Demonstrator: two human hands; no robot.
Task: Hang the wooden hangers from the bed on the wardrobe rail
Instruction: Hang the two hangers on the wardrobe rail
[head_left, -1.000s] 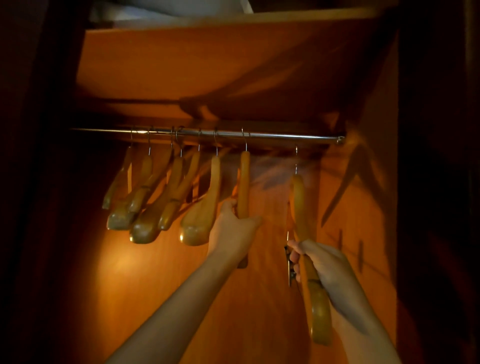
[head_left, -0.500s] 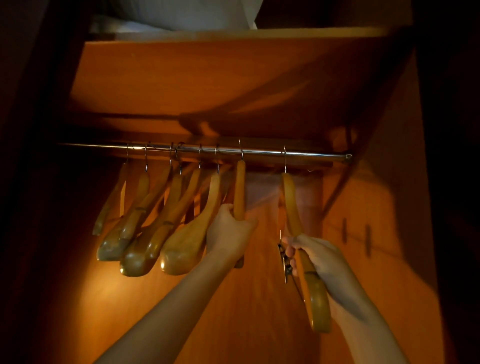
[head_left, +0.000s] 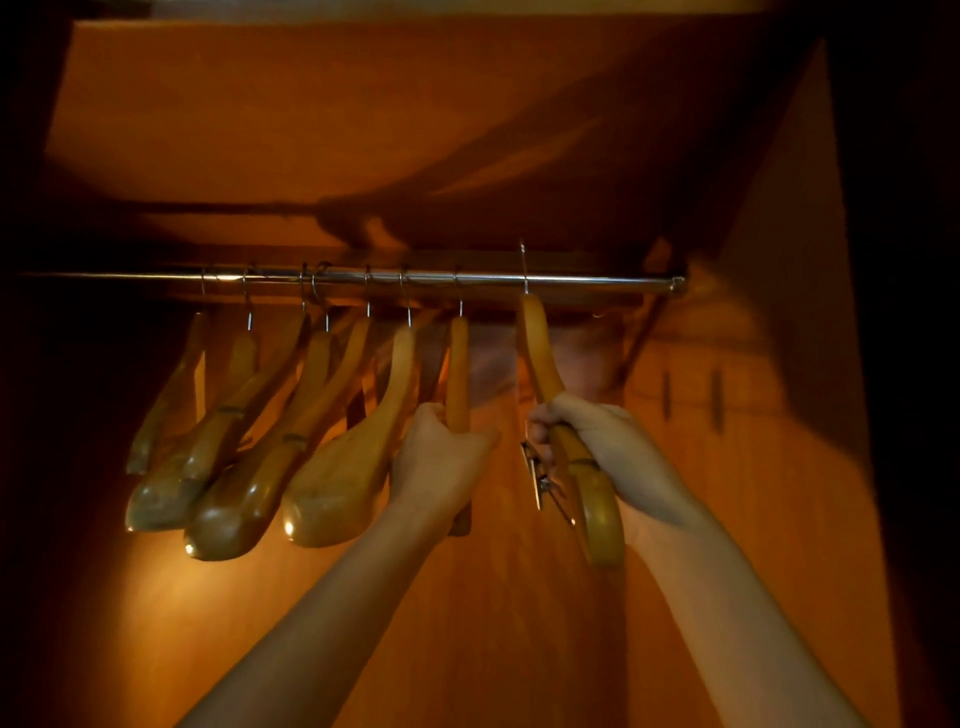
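Note:
A metal wardrobe rail (head_left: 582, 283) runs across the dim wooden wardrobe. Several wooden hangers (head_left: 332, 478) hang on its left half, bunched together. My left hand (head_left: 441, 457) is shut on the rightmost of these hung hangers (head_left: 458, 364), whose hook sits on the rail. My right hand (head_left: 608, 441) grips another wooden hanger (head_left: 540, 353) with metal clips (head_left: 540, 478). Its hook tip stands up above the rail, to the right of the others; whether it rests on the rail I cannot tell.
A wooden shelf (head_left: 363, 104) forms the ceiling just above the rail. The wardrobe's right side wall (head_left: 779, 312) stands close to the rail's end bracket (head_left: 675, 285). Bare rail runs between the held hanger and that bracket.
My right hand has raised its hanger, so the hook now pokes above the rail instead of hanging below it. The left hand keeps its hold. The view has tilted upward.

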